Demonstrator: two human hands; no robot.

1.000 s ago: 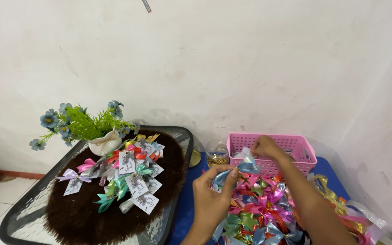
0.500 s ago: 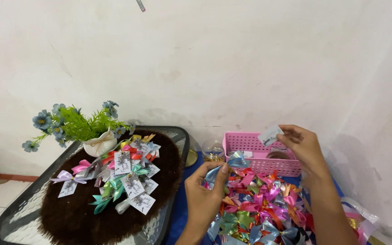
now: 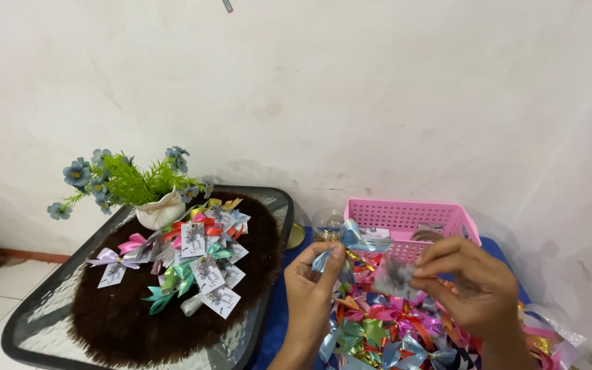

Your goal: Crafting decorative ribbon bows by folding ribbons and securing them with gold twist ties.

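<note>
Blue bow (image 3: 351, 241) (left hand (image 3: 315, 288))

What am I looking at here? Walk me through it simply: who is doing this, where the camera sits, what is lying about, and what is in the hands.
There is no machine here. A person works with two bare hands, and the one picture comes from a camera on their head, looking down and forward at a white wall.

The left hand pinches a light blue ribbon bow. The right hand holds a small grey card by its edge, close beside the bow.

Under the hands lies a pile of shiny bows in many colours on a blue surface. Behind it stand a pink basket and a small clear cup.

To the left is a glass table with a brown furry mat. On the mat lie finished bows with cards and a white pot of blue flowers.
</note>
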